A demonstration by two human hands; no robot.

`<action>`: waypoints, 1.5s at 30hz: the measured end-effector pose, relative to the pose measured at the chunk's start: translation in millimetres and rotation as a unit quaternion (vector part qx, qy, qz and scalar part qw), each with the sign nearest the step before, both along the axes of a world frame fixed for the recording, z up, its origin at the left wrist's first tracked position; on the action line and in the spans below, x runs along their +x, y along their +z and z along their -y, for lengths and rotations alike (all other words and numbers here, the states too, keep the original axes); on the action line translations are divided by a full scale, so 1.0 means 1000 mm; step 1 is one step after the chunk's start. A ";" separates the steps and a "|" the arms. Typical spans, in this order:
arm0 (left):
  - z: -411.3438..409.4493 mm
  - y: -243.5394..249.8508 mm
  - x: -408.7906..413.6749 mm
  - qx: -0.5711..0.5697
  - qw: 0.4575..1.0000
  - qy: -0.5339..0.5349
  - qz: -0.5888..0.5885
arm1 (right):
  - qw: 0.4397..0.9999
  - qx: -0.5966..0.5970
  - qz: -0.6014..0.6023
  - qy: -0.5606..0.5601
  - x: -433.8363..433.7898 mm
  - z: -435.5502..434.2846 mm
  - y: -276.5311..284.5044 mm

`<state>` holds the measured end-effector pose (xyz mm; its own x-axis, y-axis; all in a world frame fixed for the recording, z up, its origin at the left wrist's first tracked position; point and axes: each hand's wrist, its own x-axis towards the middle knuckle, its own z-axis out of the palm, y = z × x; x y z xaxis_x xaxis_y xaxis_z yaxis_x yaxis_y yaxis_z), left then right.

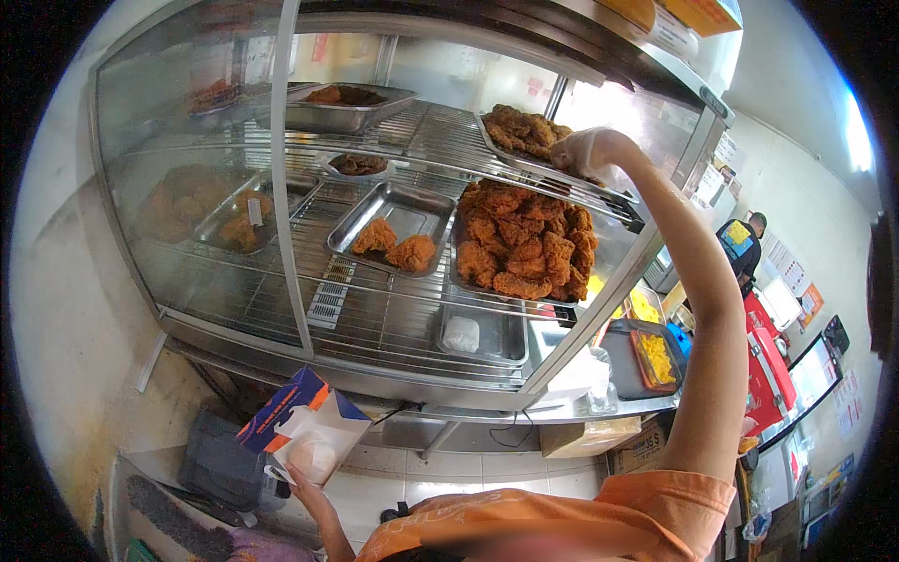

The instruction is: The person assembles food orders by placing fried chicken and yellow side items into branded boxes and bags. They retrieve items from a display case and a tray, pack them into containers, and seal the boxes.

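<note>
My left hand (302,485) holds an open cardboard takeaway box (284,418), blue and orange outside and white inside, in front of the display cabinet. Inside the box sits a round, pale wrapped bundle (312,455). My right hand (595,151), in a clear plastic glove, reaches into the cabinet at the upper right. Its fingers are down at a metal tray of fried chicken (523,130) on the upper rack; whether they grip a piece is hidden. Directly below, a heaped tray of redder fried chicken (527,239) rests on the middle rack.
Beside the heap, a metal tray (393,204) carries two chicken pieces. A lower tray (491,337) holds a white wrapped bundle. The glass door (189,211) covers the cabinet's left side. A person (741,246) stands far right, beyond a side counter with yellow food (654,360).
</note>
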<state>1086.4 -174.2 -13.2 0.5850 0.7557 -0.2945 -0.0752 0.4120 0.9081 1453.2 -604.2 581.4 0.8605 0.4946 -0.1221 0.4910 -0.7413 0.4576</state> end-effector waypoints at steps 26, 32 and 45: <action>0.095 0.110 0.015 -0.013 0.998 0.031 0.049 | 0.767 0.554 0.081 0.314 -0.242 -0.230 -0.369; 0.095 0.098 0.003 -0.010 0.996 0.079 0.044 | 0.821 0.436 -0.199 0.311 -0.247 -0.215 -0.395; 0.128 0.079 -0.113 0.072 0.968 0.238 -0.002 | 0.709 0.473 -0.265 0.451 -0.296 -0.209 -0.378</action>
